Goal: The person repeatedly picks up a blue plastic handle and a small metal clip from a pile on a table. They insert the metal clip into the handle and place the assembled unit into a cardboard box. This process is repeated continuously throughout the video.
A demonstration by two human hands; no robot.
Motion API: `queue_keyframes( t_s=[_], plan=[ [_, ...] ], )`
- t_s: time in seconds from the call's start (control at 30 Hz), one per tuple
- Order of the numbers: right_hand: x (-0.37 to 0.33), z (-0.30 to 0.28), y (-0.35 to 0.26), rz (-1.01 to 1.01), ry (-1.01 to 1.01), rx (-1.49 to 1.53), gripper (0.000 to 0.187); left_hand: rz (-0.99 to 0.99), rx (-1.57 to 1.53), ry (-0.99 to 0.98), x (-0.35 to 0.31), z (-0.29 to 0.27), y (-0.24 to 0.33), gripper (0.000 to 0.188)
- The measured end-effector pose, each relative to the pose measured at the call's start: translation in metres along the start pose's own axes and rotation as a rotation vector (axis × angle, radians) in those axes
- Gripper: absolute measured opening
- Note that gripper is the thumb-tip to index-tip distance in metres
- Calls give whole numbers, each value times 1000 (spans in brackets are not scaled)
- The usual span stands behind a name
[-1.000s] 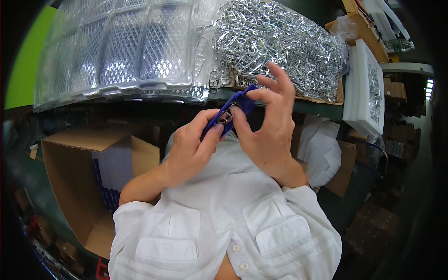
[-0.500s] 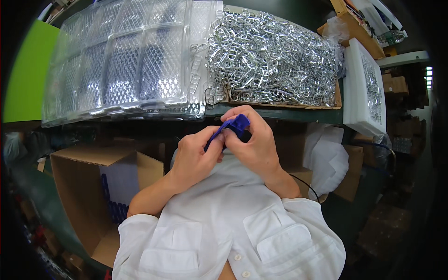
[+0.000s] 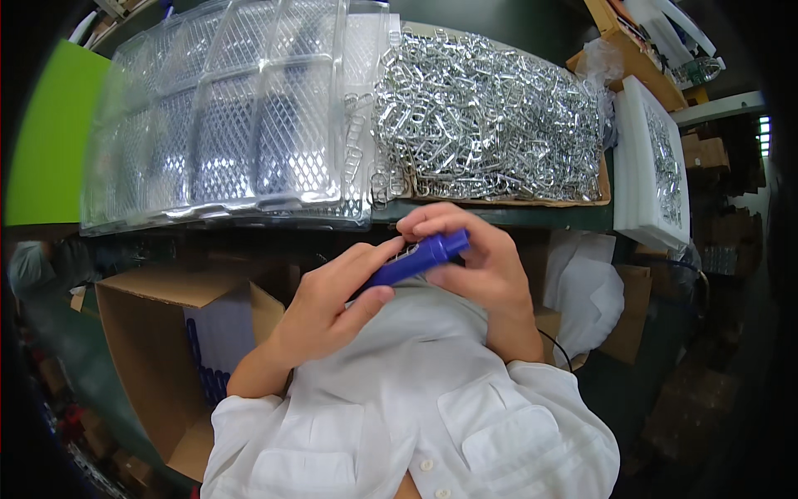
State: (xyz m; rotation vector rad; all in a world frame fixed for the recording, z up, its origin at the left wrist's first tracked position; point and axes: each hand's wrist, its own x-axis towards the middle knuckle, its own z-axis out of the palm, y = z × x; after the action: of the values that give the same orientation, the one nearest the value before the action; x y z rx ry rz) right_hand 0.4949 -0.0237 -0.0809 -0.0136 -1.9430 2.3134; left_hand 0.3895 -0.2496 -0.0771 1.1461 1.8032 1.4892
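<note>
A blue plastic tube-shaped part (image 3: 413,261) with a narrower stepped end lies slantwise between my hands, in front of my shirt. My left hand (image 3: 332,301) holds its lower left end between thumb and fingers. Curled around the narrower end is my right hand (image 3: 486,264), its thumb below the part and its fingertips above. A small shiny metal piece (image 3: 409,250) shows at the upper side of the blue part, beside the fingertips. Some of the part's far side is hidden by my left fingers.
Clear plastic trays (image 3: 224,137) are stacked on the bench at left. Beside them a shallow cardboard box (image 3: 605,179) holds a heap of metal clips (image 3: 499,121). White foam (image 3: 632,158) stands at right. Below left, an open carton (image 3: 137,358) contains blue coiled pieces (image 3: 214,384).
The blue part has turned from a bent-looking, upward pose to lie with its long side showing. My right hand has shifted slightly right and down, its fingers looser; my left hand has opened out along the part.
</note>
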Motion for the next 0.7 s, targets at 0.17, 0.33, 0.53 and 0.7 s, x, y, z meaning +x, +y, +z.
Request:
queue_keyframes(
  t_s=[0.17,0.33,0.53,0.7],
  plan=[
    [-3,-8,-11,-55,-77,-208,65,167,325,216,-1,-1,2,69],
    [-4,-13,-6,24,-86,-159,64,246,415,301,0,-6,7,68],
    [5,-11,-6,71,-75,-126,61,256,436,296,0,-16,3,68],
    [13,-6,-4,89,-35,-109,54,262,401,302,3,-25,-3,64]
  ],
)
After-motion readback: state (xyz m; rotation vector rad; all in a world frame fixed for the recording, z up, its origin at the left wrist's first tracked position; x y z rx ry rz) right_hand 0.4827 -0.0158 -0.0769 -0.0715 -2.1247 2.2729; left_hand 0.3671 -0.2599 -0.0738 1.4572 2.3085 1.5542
